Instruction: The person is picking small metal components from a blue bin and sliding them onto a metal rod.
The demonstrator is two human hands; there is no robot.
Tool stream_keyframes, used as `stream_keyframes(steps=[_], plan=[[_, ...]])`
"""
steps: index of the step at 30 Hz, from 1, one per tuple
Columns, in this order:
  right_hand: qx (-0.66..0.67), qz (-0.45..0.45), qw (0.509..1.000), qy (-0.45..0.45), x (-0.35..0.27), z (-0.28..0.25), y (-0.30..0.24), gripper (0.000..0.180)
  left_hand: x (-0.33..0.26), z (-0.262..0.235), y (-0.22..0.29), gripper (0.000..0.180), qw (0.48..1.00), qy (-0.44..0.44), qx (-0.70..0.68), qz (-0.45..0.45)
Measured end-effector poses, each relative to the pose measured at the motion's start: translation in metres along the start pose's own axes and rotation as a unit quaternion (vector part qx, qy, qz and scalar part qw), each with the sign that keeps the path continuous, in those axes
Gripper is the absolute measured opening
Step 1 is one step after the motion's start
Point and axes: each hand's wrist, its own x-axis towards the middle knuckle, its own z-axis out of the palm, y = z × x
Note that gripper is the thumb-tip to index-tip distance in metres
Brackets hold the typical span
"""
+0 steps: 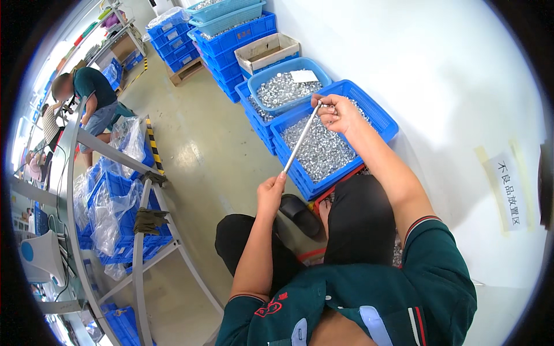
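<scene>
A thin silvery metal rod [302,138] slants up over a blue crate [382,117] filled with small shiny metal parts [323,154]. My left hand [271,193] is closed around its near end. At the far end, the thumb and fingertips of my right hand [339,113] are pinched together on the tip. Small silvery bits show between the right fingers, too small to name. Both hands are above the crate's left and far portions, apart from the heap.
Beyond the crate stands a light blue basin [323,72] of similar parts with a white card. Stacked blue crates [228,53] rise behind. At left are a metal frame [138,254], plastic-wrapped blue crates [115,196] and a co-worker [95,95] bending forward. A white wall [438,75] bounds the right.
</scene>
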Motion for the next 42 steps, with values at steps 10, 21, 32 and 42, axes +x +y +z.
stream_keyframes(steps=[10,21,32,42], plan=[[-0.110,-0.004,0.994,0.004,-0.004,0.004,-0.001,0.017,-0.004,0.001,0.009,0.039,0.999,-0.010,-0.033,-0.015],[-0.383,0.060,0.920,-0.055,-0.004,0.011,0.020,0.016,-0.006,0.000,0.022,0.040,0.985,-0.030,-0.138,-0.097],[-0.103,0.007,0.994,0.033,0.009,-0.013,0.000,0.013,-0.004,-0.001,0.016,0.041,0.993,-0.010,-0.098,-0.063],[-0.157,-0.001,0.983,0.095,0.007,-0.017,-0.002,0.027,-0.004,-0.002,0.010,0.041,0.998,-0.013,-0.047,-0.045]])
